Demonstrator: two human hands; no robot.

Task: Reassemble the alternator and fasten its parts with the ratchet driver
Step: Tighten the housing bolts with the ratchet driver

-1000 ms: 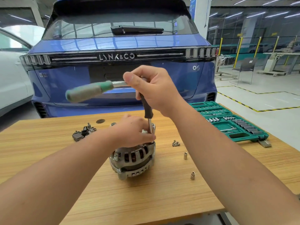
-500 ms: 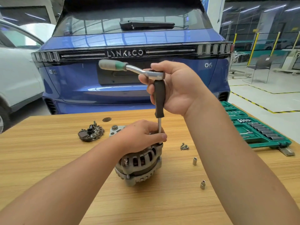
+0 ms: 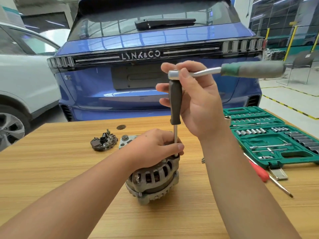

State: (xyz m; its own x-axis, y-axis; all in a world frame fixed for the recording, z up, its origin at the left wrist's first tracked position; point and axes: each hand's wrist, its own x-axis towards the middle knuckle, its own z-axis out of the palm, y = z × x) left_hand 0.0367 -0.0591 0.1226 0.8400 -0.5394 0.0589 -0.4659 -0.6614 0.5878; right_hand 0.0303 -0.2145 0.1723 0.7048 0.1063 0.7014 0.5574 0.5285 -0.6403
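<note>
— Where is the alternator (image 3: 152,180) sitting?

— On the wooden bench (image 3: 51,169), under your left hand (image 3: 153,149), which is gripping its ribbed grey metal casing.

— And the ratchet driver (image 3: 175,100)?

— Your right hand (image 3: 198,100) is grasping its black rubbery grip, directly above. The long steel shaft is standing upright, tip meeting the housing rim beside your left thumb — the ratchet handle is pointing right.

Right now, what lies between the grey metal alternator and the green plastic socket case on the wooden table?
In the head view, between the grey metal alternator and the green plastic socket case, the right forearm crosses, half hiding small screws, with bare wooden table.
</note>
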